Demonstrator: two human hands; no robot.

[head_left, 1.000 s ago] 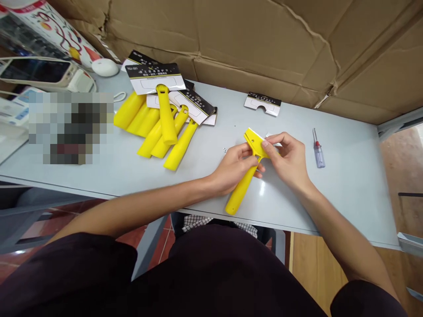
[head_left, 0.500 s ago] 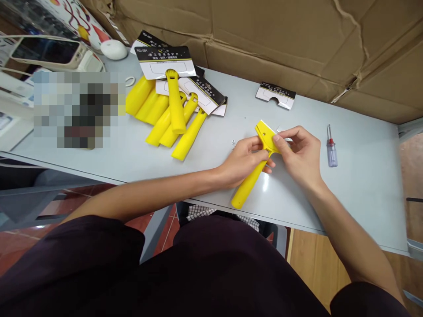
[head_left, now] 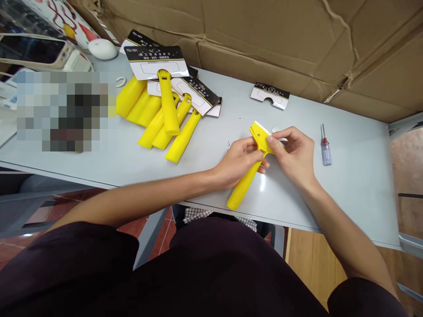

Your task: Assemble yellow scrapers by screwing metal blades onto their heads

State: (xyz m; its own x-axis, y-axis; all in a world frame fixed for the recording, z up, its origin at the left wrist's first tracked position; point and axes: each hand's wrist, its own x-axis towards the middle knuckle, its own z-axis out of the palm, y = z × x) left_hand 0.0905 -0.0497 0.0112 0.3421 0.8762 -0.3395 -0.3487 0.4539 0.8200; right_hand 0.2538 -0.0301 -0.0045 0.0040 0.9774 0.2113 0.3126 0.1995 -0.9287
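Note:
A yellow scraper is held above the table near its front edge, its handle slanting down to the left. My left hand is closed around its neck, thumb on top. At the broad head, my right hand pinches the right side between thumb and fingers. A pale edge runs along the top of the head, and a small hole shows in its face. Behind my right fingers a thin light-coloured piece is partly hidden. Small metal bits lie on the table beside my left hand.
Several yellow scraper handles lie piled at the left, some with black-and-white cards. A loose card rests near the cardboard at the back. A clear-handled screwdriver lies at right. A white mouse sits far left.
The whole view has shifted slightly, so things on the table appear further left. Both hands keep the same hold on the scraper, with little visible movement.

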